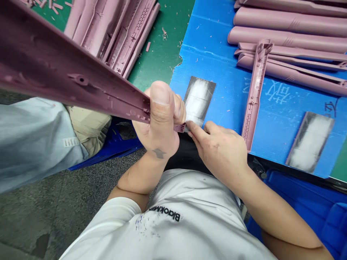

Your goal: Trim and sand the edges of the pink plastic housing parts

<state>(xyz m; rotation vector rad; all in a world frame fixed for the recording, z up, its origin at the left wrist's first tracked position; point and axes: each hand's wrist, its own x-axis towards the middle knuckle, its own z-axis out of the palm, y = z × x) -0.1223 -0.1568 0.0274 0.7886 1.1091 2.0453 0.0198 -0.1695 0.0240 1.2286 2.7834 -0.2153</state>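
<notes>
My left hand (pixel 159 119) grips a long mauve plastic moulded part (pixel 67 79), with the thumb on top near its narrow end. The part runs up and left, close to the camera. My right hand (pixel 219 151) is curled at that end, its index fingertip against the plastic. Whatever lies inside its fingers is hidden. Just beyond both hands, a grey-and-white abrasive pad (pixel 198 99) lies on a blue corrugated board (pixel 271 43). A loose ribbed mauve part (pixel 255 94) lies right of my right hand.
A second abrasive pad (pixel 310 142) lies on the board. Mauve parts are stacked at the upper right (pixel 287 32) and on a green mat (pixel 159 61) at the upper left (pixel 116 36). Blue plastic crates (pixel 311 202) sit low right; a leg in pale trousers (pixel 35 141) is left.
</notes>
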